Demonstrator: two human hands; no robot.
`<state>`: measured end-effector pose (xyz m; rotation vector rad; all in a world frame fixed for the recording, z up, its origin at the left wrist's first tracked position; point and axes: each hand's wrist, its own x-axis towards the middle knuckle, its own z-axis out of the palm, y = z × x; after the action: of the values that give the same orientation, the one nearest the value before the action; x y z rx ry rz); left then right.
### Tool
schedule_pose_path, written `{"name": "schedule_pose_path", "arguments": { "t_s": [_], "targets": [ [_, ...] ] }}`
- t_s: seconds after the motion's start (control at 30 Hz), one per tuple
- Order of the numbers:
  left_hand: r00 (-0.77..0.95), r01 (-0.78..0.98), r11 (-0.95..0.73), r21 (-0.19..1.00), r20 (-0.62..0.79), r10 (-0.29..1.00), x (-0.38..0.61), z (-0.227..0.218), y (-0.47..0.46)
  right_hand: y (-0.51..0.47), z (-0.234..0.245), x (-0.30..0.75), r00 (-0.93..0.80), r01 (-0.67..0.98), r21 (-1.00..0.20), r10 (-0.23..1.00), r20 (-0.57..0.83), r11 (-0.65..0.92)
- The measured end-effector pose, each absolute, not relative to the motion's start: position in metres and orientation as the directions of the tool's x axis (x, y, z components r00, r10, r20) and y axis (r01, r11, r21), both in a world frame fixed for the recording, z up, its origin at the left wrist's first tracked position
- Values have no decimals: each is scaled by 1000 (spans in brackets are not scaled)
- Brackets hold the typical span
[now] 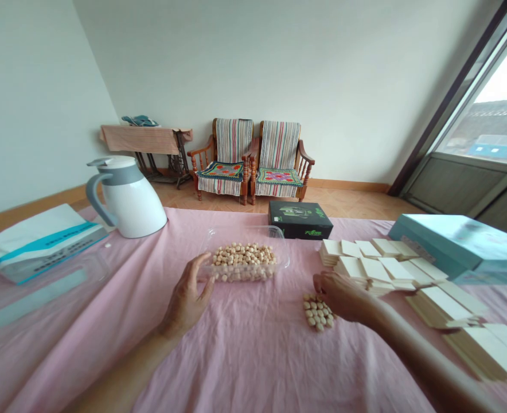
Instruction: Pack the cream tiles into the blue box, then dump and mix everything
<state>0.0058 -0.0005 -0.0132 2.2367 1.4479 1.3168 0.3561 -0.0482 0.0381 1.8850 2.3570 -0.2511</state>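
Note:
A clear plastic tub [281, 258] full of small tan wooden pieces [242, 255] stands at the middle of the cloth. My left hand [188, 295] is at the tub's near left corner, fingers and thumb apart; it seems to touch the tub's side. To the right, several of the same tan pieces [318, 315] lie close together in rows on the cloth. My right hand [339, 295] is at the far edge of this group, its fingers pinched together and pointing down. Whatever those fingertips hold, if anything, is hidden.
Stacks of pale rectangular cards [393, 272] spread along the right, beside a light blue box [464, 244]. A black box [300, 219] sits behind the tub. At left are a white jug [135, 201], a white and blue bag [42, 244] and a clear lid [42, 292].

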Motion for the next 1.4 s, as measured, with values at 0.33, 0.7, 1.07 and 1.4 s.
{"name": "schedule_pose_path", "arguments": {
  "t_s": [0.33,0.7,1.07,1.4],
  "targets": [
    [138,638,-519,569,579,803,4,-16,0,-38,56,348,-249,948,-223,965,-77,227],
    [173,667,-528,525,580,796,2,-12,-1,-18,88,287,-249,543,-679,867,432,494],
    [155,651,-532,542,591,792,3,-17,2,-51,47,322,-334,929,-205,937,-104,309],
    [165,651,-541,533,597,785,2,-16,1,-48,24,317,-301,954,-48,945,-124,297]
  ]
}}
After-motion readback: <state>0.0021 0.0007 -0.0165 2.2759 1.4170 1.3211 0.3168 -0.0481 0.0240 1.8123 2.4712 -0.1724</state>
